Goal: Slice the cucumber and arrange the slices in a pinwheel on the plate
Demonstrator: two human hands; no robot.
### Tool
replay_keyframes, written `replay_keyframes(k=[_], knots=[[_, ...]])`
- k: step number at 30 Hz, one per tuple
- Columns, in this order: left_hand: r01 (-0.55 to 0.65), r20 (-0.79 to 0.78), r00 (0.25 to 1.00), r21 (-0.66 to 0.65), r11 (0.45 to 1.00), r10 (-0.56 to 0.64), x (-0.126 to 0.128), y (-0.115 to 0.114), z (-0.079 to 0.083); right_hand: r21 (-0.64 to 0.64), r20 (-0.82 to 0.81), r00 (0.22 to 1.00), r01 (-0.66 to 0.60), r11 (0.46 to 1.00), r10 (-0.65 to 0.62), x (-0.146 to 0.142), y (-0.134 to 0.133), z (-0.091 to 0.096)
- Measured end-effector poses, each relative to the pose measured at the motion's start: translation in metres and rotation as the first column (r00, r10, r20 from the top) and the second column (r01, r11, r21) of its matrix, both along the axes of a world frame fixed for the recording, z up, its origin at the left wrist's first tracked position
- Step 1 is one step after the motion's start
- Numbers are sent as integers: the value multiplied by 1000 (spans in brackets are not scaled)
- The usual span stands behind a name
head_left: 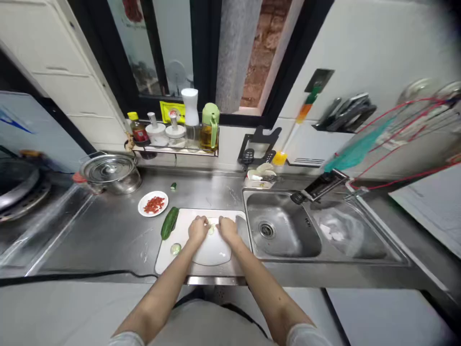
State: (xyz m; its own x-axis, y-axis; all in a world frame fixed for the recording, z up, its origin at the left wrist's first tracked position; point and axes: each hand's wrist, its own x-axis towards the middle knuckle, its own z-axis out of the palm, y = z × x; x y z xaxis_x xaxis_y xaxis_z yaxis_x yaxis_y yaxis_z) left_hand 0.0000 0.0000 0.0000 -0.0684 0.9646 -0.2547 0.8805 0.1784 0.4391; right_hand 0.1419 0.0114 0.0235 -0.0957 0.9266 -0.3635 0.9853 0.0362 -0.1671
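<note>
Curling over one board [164, 259] beside one cucumber [169, 223], left hand [198, 229] and right hand [227, 228] flank pale bits [212, 229], their grips unclear.

Near the counter's [108, 240] front edge, the left hand [198, 229] and right hand [227, 228] curl so that most fingertips are hidden; the pale pieces [212, 228] between them are too small to identify (whether either hand grips one, I cannot tell). The forearms cover parts of the cutting board [167, 252], and the hands hide the upper sides of a white rounded shape [212, 252], bowl or dish unclear. Beyond the counter's left end, the picture's edge cuts off a dark pan [14, 180]. Toward its right end, pale stuff [331, 233] in the sink's far basin is blurred. Both sleeves [126, 339] run out of view at the bottom.
</note>
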Motion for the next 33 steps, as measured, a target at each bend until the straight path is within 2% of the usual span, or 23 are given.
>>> replay_keyframes(k=[21, 33], knots=[[-9, 30, 1000, 17, 1000, 8, 1, 1, 5, 8, -46, 998, 37, 999, -36, 1, -3, 6], [-5, 27, 1000, 26, 1000, 4, 0, -1, 3, -4, -89, 995, 45, 999, -45, -2, -22, 8]])
